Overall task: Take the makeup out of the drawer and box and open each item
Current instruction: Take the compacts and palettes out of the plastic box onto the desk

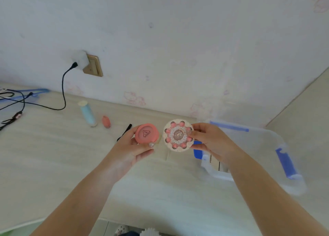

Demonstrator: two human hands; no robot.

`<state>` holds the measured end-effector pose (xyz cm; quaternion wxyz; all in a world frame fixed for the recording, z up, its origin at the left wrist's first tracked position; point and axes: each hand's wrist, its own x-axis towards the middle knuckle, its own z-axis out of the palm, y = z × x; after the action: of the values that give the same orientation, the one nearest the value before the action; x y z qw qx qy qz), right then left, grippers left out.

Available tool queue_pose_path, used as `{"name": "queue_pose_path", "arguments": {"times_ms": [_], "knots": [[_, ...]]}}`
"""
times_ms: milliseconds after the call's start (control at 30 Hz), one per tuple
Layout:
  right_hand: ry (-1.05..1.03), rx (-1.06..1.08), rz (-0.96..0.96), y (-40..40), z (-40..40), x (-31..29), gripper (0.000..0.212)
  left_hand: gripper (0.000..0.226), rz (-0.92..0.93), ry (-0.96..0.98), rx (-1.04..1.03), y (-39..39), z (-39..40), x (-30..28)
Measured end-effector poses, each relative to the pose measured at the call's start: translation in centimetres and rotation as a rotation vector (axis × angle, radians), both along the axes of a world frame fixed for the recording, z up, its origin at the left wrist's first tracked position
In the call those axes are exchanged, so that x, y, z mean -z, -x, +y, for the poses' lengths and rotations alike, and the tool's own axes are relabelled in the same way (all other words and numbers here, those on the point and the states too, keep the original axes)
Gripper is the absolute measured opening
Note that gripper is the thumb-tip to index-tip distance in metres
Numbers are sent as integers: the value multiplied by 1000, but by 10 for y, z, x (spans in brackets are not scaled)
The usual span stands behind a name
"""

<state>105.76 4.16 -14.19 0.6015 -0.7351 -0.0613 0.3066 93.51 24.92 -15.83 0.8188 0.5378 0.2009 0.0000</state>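
My left hand (132, 150) holds a round coral-pink compact (146, 133) with a triangle logo on its lid, thumb curled over its lower edge. My right hand (210, 141) grips a round white compact (178, 135) decorated with pink beads and a central medallion, held by its right rim. Both compacts are raised above the table, side by side, lids closed and facing me. Behind my right hand sits a clear plastic box (263, 146) with blue latches; my arm hides what is inside it.
On the pale table (53, 155) lie a light-blue tube (88, 113), a small coral item (106, 121) and a black pencil (124, 132). Black cables (44, 105) run from a wall socket (92, 65) at the left. The wall stands close behind.
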Motion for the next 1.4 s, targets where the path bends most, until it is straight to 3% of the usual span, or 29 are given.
{"name": "queue_pose_path", "arguments": {"times_ms": [267, 400, 567, 867, 1200, 1400], "knots": [[-13, 12, 104, 26, 119, 34, 18, 49, 121, 4, -27, 39, 127, 37], [5, 30, 240, 47, 167, 67, 22, 55, 229, -90, -56, 52, 180, 67], [67, 98, 351, 72, 215, 108, 18, 43, 365, -173, -106, 57, 213, 105], [113, 170, 464, 86, 248, 148, 21, 54, 438, -311, -50, 58, 242, 127], [148, 197, 490, 80, 268, 158, 24, 52, 436, -508, -18, 50, 262, 146], [380, 84, 301, 76, 270, 150, 6, 57, 429, -666, 50, 46, 261, 145]]}}
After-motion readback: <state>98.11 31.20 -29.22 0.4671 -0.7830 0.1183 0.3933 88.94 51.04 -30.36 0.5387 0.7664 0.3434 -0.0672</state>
